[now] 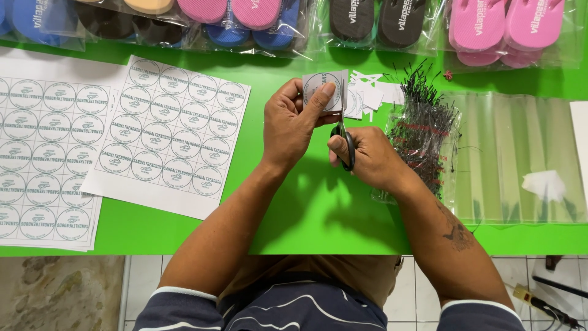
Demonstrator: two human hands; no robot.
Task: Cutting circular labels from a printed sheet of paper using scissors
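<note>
Forearms over the green worktop (306, 214): left hand (294, 122), grip pinching a small round-printed label (323, 89); right hand (367, 156), grip closed through black scissors (345, 144) below it. Cutting cleanly likely calls for turning the label, not the blades.

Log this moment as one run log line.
left hand: holds paper label | right hand: scissors cutting it | surface: green table
</note>
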